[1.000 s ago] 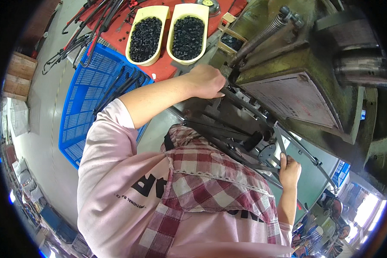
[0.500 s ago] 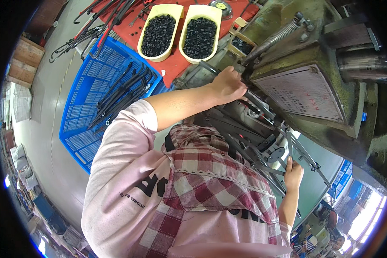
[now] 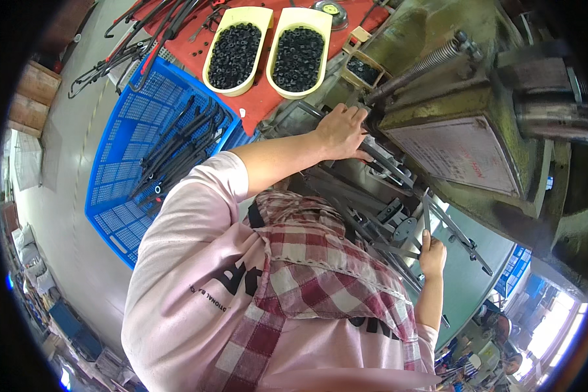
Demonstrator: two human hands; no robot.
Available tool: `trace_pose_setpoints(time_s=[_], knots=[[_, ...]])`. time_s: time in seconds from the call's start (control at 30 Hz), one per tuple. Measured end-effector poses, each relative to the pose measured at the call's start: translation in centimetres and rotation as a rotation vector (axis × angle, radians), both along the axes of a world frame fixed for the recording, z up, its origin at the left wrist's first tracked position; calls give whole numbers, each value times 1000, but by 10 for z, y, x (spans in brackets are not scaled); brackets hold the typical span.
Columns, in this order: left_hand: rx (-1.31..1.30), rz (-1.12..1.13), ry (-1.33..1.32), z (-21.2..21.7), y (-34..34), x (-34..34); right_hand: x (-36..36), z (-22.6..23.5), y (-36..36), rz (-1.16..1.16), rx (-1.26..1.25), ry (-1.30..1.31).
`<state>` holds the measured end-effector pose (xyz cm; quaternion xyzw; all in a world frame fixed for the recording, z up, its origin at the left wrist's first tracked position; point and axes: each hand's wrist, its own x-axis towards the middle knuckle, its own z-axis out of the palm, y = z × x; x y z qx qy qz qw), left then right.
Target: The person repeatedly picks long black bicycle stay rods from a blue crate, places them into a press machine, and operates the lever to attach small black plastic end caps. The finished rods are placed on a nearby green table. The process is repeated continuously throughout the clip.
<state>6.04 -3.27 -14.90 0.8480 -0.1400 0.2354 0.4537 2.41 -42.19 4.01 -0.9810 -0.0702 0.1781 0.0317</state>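
Observation:
My left hand [image 3: 341, 134] is curled over the upper end of a long black metal frame [image 3: 389, 171], close under the press-like machine. Its thumb points toward the frame's bars, while the fingertips are partly hidden by the machine. Lower right, my right hand [image 3: 432, 255] is closed round a flat metal bar [image 3: 426, 215], the thumb lying along it. Between the two hands lie several thin dark bars and a round metal disc [image 3: 405, 228] with a bracket. Other bars slant off to the right above a green surface [image 3: 496, 245].
The heavy green machine [image 3: 451, 111] with a plate and a spring [image 3: 428, 63] stands right. Two yellow trays [image 3: 266, 39] of small black parts sit on a red cloth [image 3: 255, 108]. A blue crate [image 3: 114, 157] with black rods is left; a small wooden box [image 3: 362, 70] lies near the spring.
My right hand has moved slightly up and left with the bar. My left hand's fingers have shifted and look less tightly bunched, with the thumb now more visible. The view has shifted a little.

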Motion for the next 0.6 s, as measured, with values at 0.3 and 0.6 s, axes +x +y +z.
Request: trace_pose_setpoints(time_s=[0.3, 0.6], knots=[[515, 35, 237, 122, 12, -38, 1, 7, -10, -22, 37, -30], [303, -84, 178, 146, 28, -45, 5, -17, -41, -43, 145, -11]])
